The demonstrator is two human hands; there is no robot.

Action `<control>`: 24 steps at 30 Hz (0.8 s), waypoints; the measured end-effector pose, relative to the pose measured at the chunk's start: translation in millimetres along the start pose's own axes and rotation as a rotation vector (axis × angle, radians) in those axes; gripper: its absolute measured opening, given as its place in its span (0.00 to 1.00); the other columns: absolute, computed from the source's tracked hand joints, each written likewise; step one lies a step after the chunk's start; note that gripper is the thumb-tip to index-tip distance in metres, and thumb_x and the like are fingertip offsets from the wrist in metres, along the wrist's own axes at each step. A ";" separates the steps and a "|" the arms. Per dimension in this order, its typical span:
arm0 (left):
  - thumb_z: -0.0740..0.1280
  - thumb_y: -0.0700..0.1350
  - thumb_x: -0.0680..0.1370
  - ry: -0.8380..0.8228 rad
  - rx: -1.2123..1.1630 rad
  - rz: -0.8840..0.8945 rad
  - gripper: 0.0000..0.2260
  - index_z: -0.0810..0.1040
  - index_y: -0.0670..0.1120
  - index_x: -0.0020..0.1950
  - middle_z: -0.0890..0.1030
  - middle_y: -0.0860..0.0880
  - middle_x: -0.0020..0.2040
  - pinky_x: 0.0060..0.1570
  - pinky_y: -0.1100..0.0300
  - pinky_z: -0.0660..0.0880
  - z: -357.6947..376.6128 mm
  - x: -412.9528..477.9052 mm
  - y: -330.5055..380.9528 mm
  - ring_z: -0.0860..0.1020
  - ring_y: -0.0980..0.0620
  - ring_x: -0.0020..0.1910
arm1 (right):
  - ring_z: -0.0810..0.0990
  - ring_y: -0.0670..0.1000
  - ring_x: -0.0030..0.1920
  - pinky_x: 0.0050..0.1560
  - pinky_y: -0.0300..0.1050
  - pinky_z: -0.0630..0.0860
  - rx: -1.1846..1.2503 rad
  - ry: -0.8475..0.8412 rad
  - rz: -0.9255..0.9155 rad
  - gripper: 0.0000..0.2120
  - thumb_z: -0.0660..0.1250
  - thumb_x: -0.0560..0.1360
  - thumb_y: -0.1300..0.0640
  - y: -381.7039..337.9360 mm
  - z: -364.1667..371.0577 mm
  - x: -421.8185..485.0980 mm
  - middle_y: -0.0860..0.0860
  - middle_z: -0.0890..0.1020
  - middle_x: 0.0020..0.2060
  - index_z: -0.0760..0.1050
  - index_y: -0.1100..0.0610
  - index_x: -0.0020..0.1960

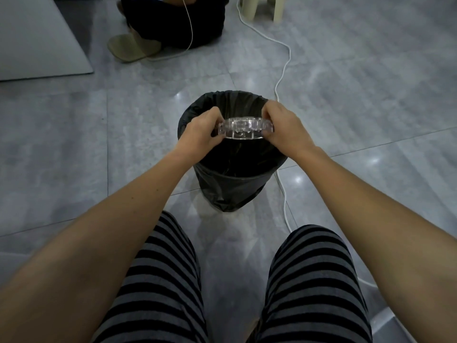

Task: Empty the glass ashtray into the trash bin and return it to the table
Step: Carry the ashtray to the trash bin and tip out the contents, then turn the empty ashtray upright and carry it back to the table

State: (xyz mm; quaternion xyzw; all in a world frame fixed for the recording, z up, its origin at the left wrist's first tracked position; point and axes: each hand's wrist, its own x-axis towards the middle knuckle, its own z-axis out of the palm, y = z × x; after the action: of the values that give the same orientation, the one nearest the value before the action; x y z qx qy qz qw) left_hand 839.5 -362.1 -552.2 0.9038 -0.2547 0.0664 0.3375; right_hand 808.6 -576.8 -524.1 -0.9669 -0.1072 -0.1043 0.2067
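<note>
Grey stone-look tile floor (pixel 74 149), glossy, thin grout lines crossing, small bright light reflections scattered right of centre. Flat grey mat (pixel 37 40) at upper left corner, edge raised slightly off tiles. White cable (pixel 282 80) snaking from top edge down toward lower right. Cream plastic stool (pixel 263 7) at top edge (legs only visible). Dark bundle (pixel 173 21) at top centre with tan slipper (pixel 131 48) beside, thin pale cord (pixel 190 28) draped over. Dim, cool lighting overall.
</note>
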 end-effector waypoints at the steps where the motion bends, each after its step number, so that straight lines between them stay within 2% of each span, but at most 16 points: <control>1: 0.71 0.39 0.74 -0.021 -0.078 -0.058 0.10 0.73 0.39 0.52 0.82 0.43 0.50 0.48 0.55 0.79 -0.1 0.9 0.8 0.80 0.48 0.46 | 0.73 0.54 0.41 0.41 0.48 0.69 0.081 -0.009 0.068 0.09 0.68 0.72 0.62 0.1 -1.7 1.6 0.52 0.74 0.43 0.70 0.61 0.50; 3: 0.70 0.39 0.75 -0.026 -0.218 -0.162 0.11 0.74 0.40 0.55 0.81 0.46 0.51 0.50 0.67 0.77 0.1 2.9 4.3 0.79 0.51 0.49 | 0.75 0.54 0.41 0.41 0.47 0.72 0.217 0.000 0.196 0.09 0.69 0.71 0.59 0.7 -2.9 3.6 0.51 0.77 0.40 0.72 0.59 0.50; 4: 0.70 0.39 0.76 -0.028 -0.260 -0.208 0.12 0.74 0.41 0.57 0.80 0.47 0.50 0.48 0.73 0.75 0.2 3.9 6.1 0.78 0.53 0.49 | 0.75 0.53 0.40 0.40 0.45 0.72 0.258 0.005 0.253 0.09 0.70 0.71 0.59 1.2 -2.5 4.4 0.51 0.77 0.40 0.73 0.59 0.50; 6: 0.68 0.39 0.77 -0.041 -0.319 -0.281 0.13 0.75 0.43 0.61 0.79 0.49 0.50 0.43 0.77 0.74 -0.9 6.2 9.4 0.77 0.55 0.48 | 0.76 0.51 0.39 0.40 0.42 0.74 0.305 0.008 0.349 0.09 0.71 0.72 0.58 2.5 -0.8 6.0 0.52 0.78 0.40 0.74 0.58 0.50; 7: 0.67 0.40 0.78 -0.051 -0.342 -0.308 0.14 0.75 0.43 0.63 0.79 0.50 0.50 0.43 0.75 0.74 -1.0 7.4 9.6 0.77 0.56 0.47 | 0.77 0.51 0.38 0.40 0.43 0.76 0.340 0.007 0.388 0.08 0.71 0.72 0.58 3.6 0.1 6.9 0.53 0.79 0.41 0.74 0.57 0.49; 9: 0.66 0.42 0.79 -0.074 -0.386 -0.349 0.14 0.75 0.45 0.65 0.81 0.48 0.52 0.50 0.69 0.76 0.2 8.9 8.5 0.79 0.53 0.49 | 0.78 0.50 0.34 0.35 0.42 0.80 0.444 -0.004 0.459 0.07 0.71 0.74 0.56 4.2 1.8 8.0 0.54 0.80 0.40 0.73 0.56 0.47; 12: 0.63 0.44 0.80 -0.083 -0.508 -0.443 0.14 0.75 0.45 0.66 0.82 0.44 0.53 0.59 0.55 0.79 4.7 10.4 6.7 0.81 0.49 0.54 | 0.77 0.47 0.29 0.24 0.33 0.76 0.493 -0.029 0.538 0.07 0.68 0.76 0.54 4.9 7.1 7.7 0.52 0.78 0.37 0.75 0.58 0.48; 15: 0.62 0.44 0.81 -0.080 -0.486 -0.480 0.13 0.76 0.45 0.64 0.82 0.47 0.48 0.58 0.55 0.79 8.0 12.2 7.7 0.81 0.52 0.50 | 0.76 0.48 0.28 0.22 0.32 0.75 0.482 -0.041 0.560 0.10 0.64 0.78 0.52 6.3 14.2 7.7 0.54 0.77 0.37 0.77 0.58 0.49; 17: 0.61 0.45 0.81 -0.060 -0.435 -0.509 0.12 0.77 0.46 0.63 0.81 0.48 0.44 0.57 0.54 0.80 9.4 12.3 8.8 0.79 0.53 0.47 | 0.76 0.48 0.30 0.23 0.33 0.76 0.486 -0.071 0.549 0.13 0.61 0.80 0.52 5.5 15.7 7.9 0.53 0.78 0.42 0.77 0.56 0.59; 19: 0.62 0.46 0.80 -0.048 -0.409 -0.564 0.11 0.79 0.47 0.60 0.80 0.48 0.41 0.57 0.49 0.80 2.5 10.4 16.3 0.79 0.52 0.44 | 0.76 0.47 0.32 0.25 0.35 0.78 0.498 -0.097 0.569 0.16 0.59 0.80 0.53 -2.6 8.1 8.2 0.53 0.79 0.45 0.74 0.54 0.67; 20: 0.62 0.46 0.79 -0.041 -0.405 -0.590 0.11 0.79 0.48 0.58 0.80 0.48 0.40 0.57 0.47 0.79 -1.6 8.8 20.3 0.78 0.52 0.43 | 0.77 0.48 0.34 0.30 0.38 0.80 0.511 -0.098 0.577 0.17 0.59 0.81 0.53 -7.9 3.8 7.7 0.54 0.80 0.47 0.73 0.53 0.68; 22: 0.63 0.46 0.79 -0.024 -0.388 -0.629 0.10 0.80 0.48 0.57 0.78 0.49 0.37 0.56 0.45 0.79 -23.6 9.4 37.1 0.76 0.52 0.41 | 0.81 0.53 0.44 0.47 0.52 0.82 0.522 -0.104 0.581 0.17 0.59 0.80 0.53 -22.7 -17.4 11.3 0.56 0.82 0.53 0.73 0.54 0.68; 24: 0.64 0.45 0.79 -0.011 -0.368 -0.660 0.10 0.80 0.47 0.57 0.75 0.50 0.35 0.53 0.50 0.78 -66.1 16.2 65.4 0.74 0.52 0.40 | 0.80 0.56 0.51 0.57 0.58 0.78 0.539 -0.128 0.590 0.17 0.60 0.80 0.52 -43.7 -53.7 22.5 0.57 0.82 0.57 0.74 0.54 0.67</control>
State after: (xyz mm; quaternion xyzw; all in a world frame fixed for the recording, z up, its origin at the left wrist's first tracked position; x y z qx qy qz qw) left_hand 823.9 -368.3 -459.3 0.8617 0.0405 -0.0974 0.4963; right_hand 810.6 -556.8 -454.1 -0.8719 0.1385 0.0518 0.4669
